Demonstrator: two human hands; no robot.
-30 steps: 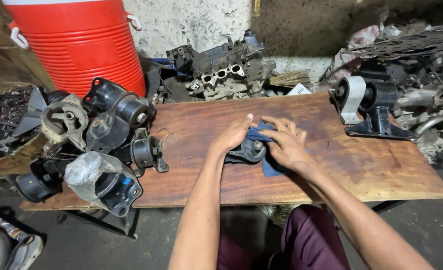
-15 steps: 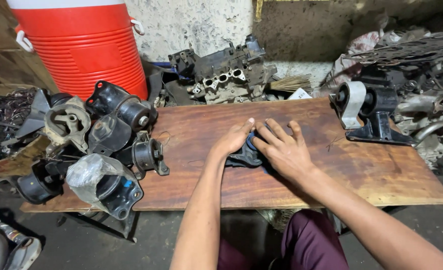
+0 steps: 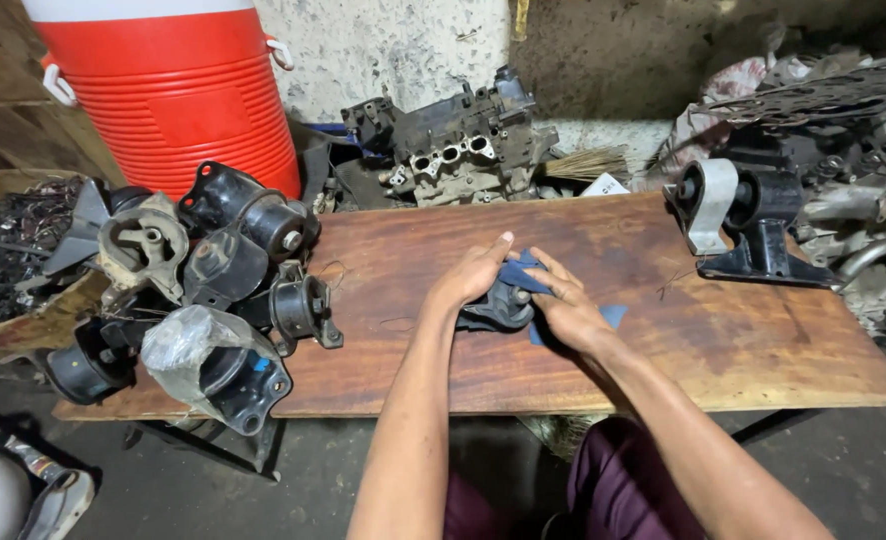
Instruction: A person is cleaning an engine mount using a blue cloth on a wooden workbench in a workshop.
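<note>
Your left hand grip clamps the dark engine mount on the table; your right hand grip presses the blue cloth against it.

— Where does the view sit?
— One head-worn camera, looking steeply down and forward over the wooden board toward the plastered wall.
— How near?
— Close: both forearms rise from the bottom edge. The dim right-hand corner is probably more clutter. There is no second view.
</note>
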